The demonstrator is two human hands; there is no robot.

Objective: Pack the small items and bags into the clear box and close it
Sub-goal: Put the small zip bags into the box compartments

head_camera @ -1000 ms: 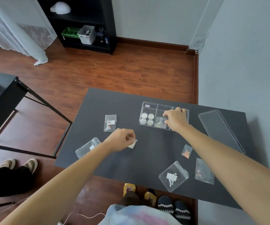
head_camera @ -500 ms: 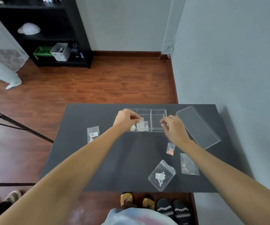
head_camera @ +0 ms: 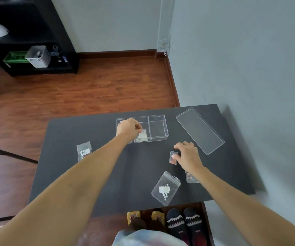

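Observation:
The clear box (head_camera: 158,128) stands open at the table's far middle, split into compartments; the right one shows nothing inside. My left hand (head_camera: 128,129) is over its left part, fingers pinched on a small white bag (head_camera: 142,136) lowered into the middle compartment. My right hand (head_camera: 187,155) rests on the table in front of the box, thumb and fingers touching a tiny bag of red bits (head_camera: 173,157). The box's lid (head_camera: 200,130) lies flat to the right. A labelled bag (head_camera: 84,151) lies at the left, a bag of white flowers (head_camera: 166,188) near the front.
Another small bag with red bits (head_camera: 191,178) lies partly under my right forearm. The black table (head_camera: 107,174) stands beside a grey wall on the right. Slippers (head_camera: 184,223) sit on the wood floor under the near edge. A black shelf (head_camera: 28,50) stands far left.
My left hand carried the small white bag from the table's left into the box. My right hand left the box and came down onto the tiny red-bits bag.

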